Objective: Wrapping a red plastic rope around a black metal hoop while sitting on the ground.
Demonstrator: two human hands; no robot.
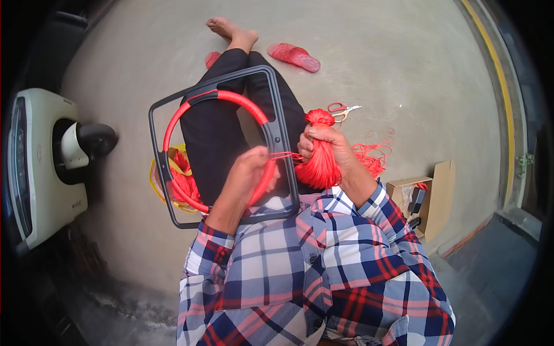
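A black square frame (278,131) with a round ring (249,106) inside it rests tilted over my lap. Red cord is wound tightly round most of the ring, while some stretches stay bare black. My left hand (249,172) is closed round the ring's lower right part; its fingertips are partly hidden. In my right hand (330,147), to the right of the frame, is a thick bundle of red cord (321,167), squeezed near its top. A few strands of red cord (283,154) run between the bundle and the ring beside my left hand.
Red-handled scissors (339,111) and loose red cord (372,160) lie on the floor at right. An open cardboard box (440,199) stands nearer. A yellow bag (156,183) with red cord sits left of my legs. Pink slippers (294,56) lie ahead; a white vehicle (49,167) stands left.
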